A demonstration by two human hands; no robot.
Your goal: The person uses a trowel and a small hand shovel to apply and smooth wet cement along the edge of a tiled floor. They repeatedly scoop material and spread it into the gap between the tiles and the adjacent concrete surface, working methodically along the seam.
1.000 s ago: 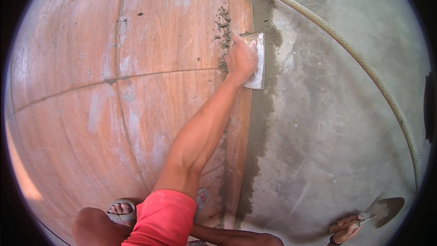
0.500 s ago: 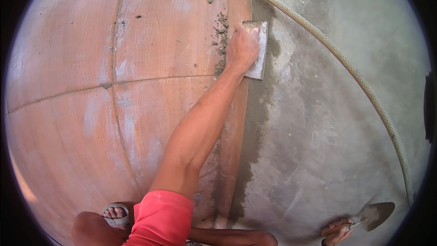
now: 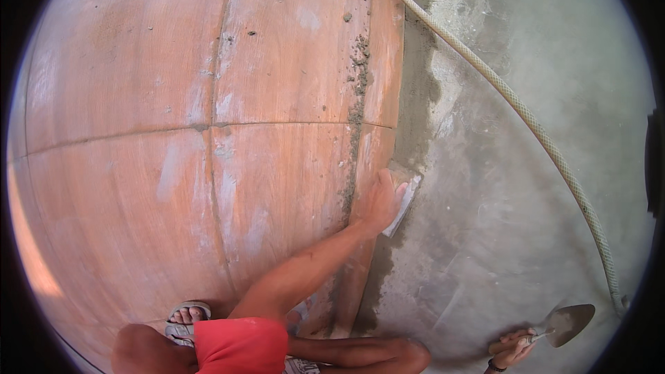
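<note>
My left hand (image 3: 378, 204) is closed around a flat rectangular hand float (image 3: 404, 209) with a whitish edge. The float sits on a damp grey mortar strip (image 3: 415, 69) beside the edge of the wood-patterned tiles (image 3: 284, 83), and it looks tilted. My red-sleeved left arm reaches forward over the tiles to it. At the lower right, my right hand (image 3: 511, 350) grips the handle of a trowel (image 3: 572, 323). The trowel's rounded blade, smeared with grey, points to the right over the concrete. The float's handle is hidden under my left fingers.
A braided hose (image 3: 516, 100) curves across the concrete floor (image 3: 485, 235) from the top to the lower right. Mortar crumbs (image 3: 359, 62) lie in a line on the tiles near their edge. My bent knees and a sandalled foot (image 3: 185, 316) are at the bottom.
My left hand has drawn the float nearer along the mortar strip, and the float now slants. My left elbow bends more. The right hand with the trowel has hardly moved.
</note>
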